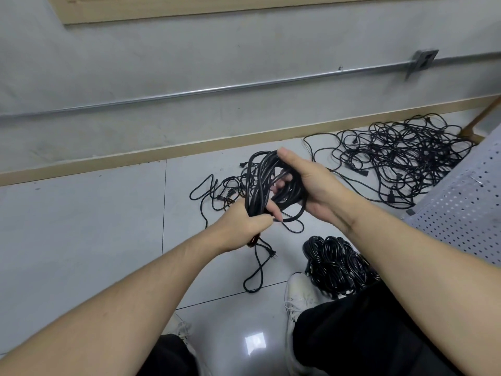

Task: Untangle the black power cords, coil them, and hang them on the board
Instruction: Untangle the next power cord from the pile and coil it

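Gripping a thick, glossy black cord coil [267, 185], the left hand [244, 225] bunches its lower loops. Right hand [311, 185] fingers curl through its top.

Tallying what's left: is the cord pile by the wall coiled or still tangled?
Tangled: the cord pile sprawls in loose, crossing loops on the floor.

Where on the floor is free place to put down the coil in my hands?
Bare tiles lie left of the small tangle, up to the baseboard. The strip between your shoes is also bare. Crowded: the big tangle at right, and the coiled pile by the right shoe.
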